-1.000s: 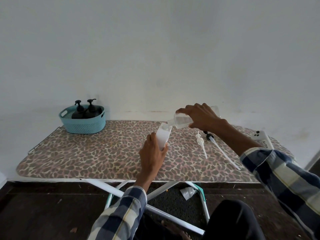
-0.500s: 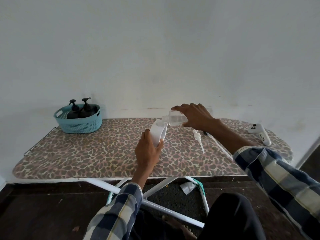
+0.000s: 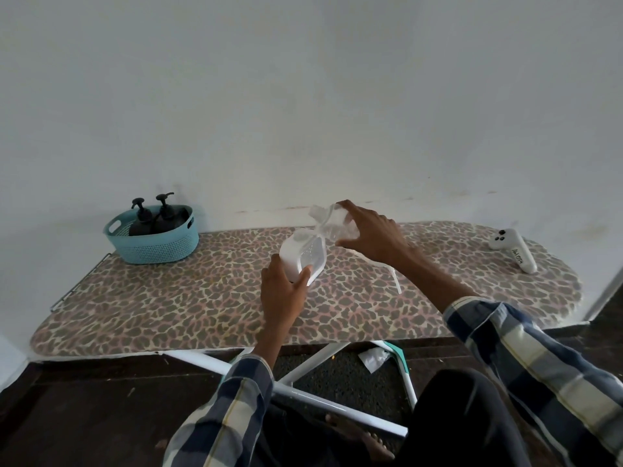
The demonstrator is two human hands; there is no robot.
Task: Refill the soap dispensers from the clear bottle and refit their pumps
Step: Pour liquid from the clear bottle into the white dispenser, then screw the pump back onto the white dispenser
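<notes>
Clear bottle tipped steeper than before, over dispenser

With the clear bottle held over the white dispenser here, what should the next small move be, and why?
Probably keep the clear plastic bottle tipped so its mouth stays over the open neck of the white rectangular dispenser. The right hand holds the bottle tilted at that neck, the left hand steadies the dispenser on the leopard-print ironing board, and no pump is fitted, so filling seems unfinished.
</notes>
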